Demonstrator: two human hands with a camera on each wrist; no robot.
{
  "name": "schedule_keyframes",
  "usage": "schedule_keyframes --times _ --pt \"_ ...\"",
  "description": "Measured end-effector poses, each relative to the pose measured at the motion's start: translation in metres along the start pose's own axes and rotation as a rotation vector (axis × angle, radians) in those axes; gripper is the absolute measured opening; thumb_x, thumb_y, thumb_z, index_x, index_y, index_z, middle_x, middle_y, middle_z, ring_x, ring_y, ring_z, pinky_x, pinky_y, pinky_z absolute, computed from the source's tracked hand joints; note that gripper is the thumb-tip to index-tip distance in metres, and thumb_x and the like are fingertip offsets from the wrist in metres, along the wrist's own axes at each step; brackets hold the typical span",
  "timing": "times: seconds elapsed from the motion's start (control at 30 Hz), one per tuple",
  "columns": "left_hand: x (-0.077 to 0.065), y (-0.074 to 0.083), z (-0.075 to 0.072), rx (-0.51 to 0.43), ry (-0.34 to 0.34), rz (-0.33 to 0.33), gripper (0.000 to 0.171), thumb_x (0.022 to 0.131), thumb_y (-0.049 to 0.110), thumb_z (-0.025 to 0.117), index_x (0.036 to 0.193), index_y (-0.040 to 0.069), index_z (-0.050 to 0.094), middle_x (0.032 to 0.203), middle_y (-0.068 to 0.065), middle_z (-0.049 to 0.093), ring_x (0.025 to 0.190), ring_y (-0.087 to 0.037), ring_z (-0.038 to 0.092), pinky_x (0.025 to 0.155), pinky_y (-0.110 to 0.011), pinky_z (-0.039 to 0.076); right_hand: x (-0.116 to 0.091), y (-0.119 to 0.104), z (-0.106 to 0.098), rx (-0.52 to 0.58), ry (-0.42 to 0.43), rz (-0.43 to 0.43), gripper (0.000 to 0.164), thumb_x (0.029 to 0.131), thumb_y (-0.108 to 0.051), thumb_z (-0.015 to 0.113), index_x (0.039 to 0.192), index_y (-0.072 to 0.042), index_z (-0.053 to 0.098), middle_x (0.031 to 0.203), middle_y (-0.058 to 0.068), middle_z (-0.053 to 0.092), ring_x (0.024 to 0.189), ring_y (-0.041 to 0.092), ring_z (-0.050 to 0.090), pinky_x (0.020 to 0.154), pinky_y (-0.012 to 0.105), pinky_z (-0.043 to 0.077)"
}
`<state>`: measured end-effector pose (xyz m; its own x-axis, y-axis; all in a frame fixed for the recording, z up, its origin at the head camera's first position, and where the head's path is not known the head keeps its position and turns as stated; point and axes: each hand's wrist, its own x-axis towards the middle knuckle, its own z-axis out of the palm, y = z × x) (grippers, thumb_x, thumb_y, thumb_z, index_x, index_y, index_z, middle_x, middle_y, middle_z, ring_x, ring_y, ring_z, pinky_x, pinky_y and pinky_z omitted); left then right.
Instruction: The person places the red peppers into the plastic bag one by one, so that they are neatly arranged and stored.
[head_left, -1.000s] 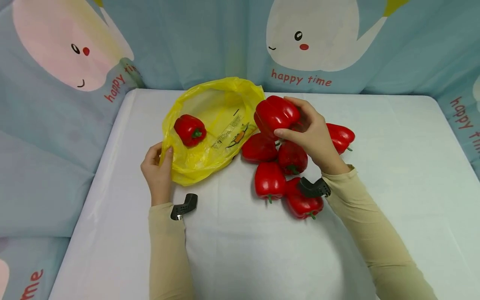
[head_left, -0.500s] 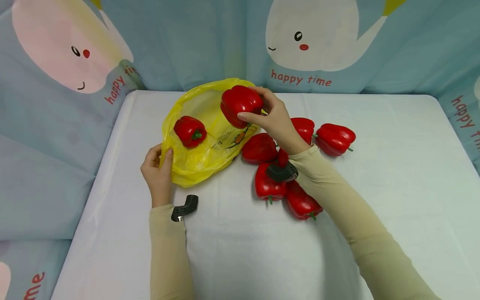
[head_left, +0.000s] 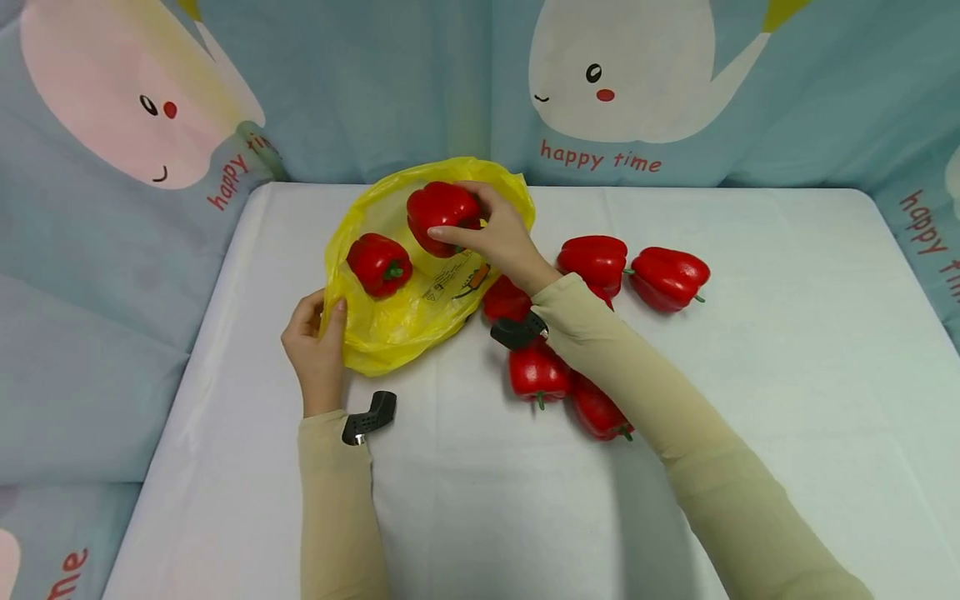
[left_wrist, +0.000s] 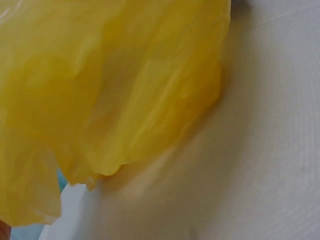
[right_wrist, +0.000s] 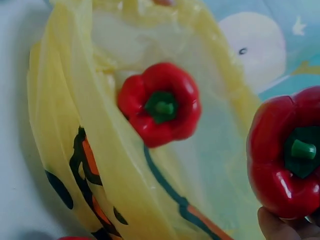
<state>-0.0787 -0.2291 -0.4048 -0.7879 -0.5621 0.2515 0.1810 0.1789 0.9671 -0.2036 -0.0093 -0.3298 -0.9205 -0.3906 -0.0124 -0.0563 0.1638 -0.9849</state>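
Note:
A yellow plastic bag (head_left: pixel 375 337) lies with its mouth spread wide on the table. One red bell pepper (head_left: pixel 378 265) with a green stem rests inside it, left of centre. My left hand (head_left: pixel 315 346) pinches the bag's left rim between thumb and fingers; the left wrist view shows mostly the bag's yellow film (left_wrist: pixel 150 115). Over the bag's mouth, my right hand (head_left: pixel 501 237) grips a second red bell pepper (head_left: pixel 442 217) from its right side. The right wrist view has this held bell pepper (right_wrist: pixel 287 155) at its right edge, apart from the one in the bag.
Several more red bell peppers lie right of the bag, partly hidden under my right forearm; one (head_left: pixel 670 279) is farthest right and another (head_left: pixel 538 372) sits nearer the front. A white cloth covers the table (head_left: pixel 465 508). A blue printed curtain (head_left: pixel 420 92) stands behind.
My right hand has carried its bell pepper leftward from above the pile to over the bag's opening. The left hand and the bag have stayed almost still.

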Motion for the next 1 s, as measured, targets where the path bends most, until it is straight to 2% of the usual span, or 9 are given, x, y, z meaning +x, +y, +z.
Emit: schedule_keyframes --times 0.13,0.3,0.53,0.7,1.0 --pt "0.000 -0.002 -0.002 0.004 -0.001 0.000 0.017 0.089 0.007 0.066 0.104 0.000 0.070 0.102 -0.008 0.066 0.099 -0.014 0.056 0.102 -0.031 0.039 0.012 0.005 0.010 -0.067 -0.013 0.040 0.073 0.078 -0.032 0.078 0.140 -0.015 0.043 0.131 0.000 0.051 0.115 0.015 0.048 0.090 0.026 0.046" --pt "0.000 -0.002 -0.002 0.014 -0.001 0.006 0.017 0.090 0.008 0.066 0.104 -0.002 0.069 0.101 -0.009 0.066 0.098 -0.014 0.056 0.102 -0.031 0.039 0.025 0.010 0.020 -0.081 -0.033 0.080 0.072 0.080 -0.032 0.077 0.140 -0.013 0.042 0.132 0.002 0.050 0.114 0.016 0.049 0.091 0.024 0.045" --pt "0.001 -0.001 0.000 -0.007 -0.010 0.002 0.016 0.090 0.007 0.066 0.103 -0.002 0.069 0.099 -0.006 0.065 0.097 -0.015 0.056 0.101 -0.032 0.039 0.041 0.013 0.031 -0.071 -0.009 0.108 0.076 0.081 -0.029 0.076 0.143 -0.009 0.037 0.135 0.004 0.048 0.116 0.016 0.049 0.093 0.021 0.043" --pt "0.002 0.001 0.000 -0.010 -0.013 -0.001 0.017 0.089 0.006 0.065 0.103 -0.002 0.069 0.100 -0.007 0.065 0.098 -0.015 0.057 0.099 -0.030 0.041 0.049 0.018 0.034 -0.043 -0.043 0.120 0.076 0.083 -0.025 0.074 0.145 -0.008 0.033 0.139 0.007 0.045 0.119 0.018 0.047 0.095 0.023 0.042" --pt "0.001 0.002 0.000 0.000 -0.023 -0.010 0.023 0.090 0.007 0.065 0.107 -0.008 0.066 0.099 0.000 0.064 0.097 -0.015 0.056 0.096 -0.028 0.042 0.060 0.026 0.036 0.026 -0.090 0.220 0.074 0.084 -0.021 0.073 0.145 -0.010 0.032 0.139 0.007 0.043 0.121 0.021 0.044 0.100 0.027 0.039"
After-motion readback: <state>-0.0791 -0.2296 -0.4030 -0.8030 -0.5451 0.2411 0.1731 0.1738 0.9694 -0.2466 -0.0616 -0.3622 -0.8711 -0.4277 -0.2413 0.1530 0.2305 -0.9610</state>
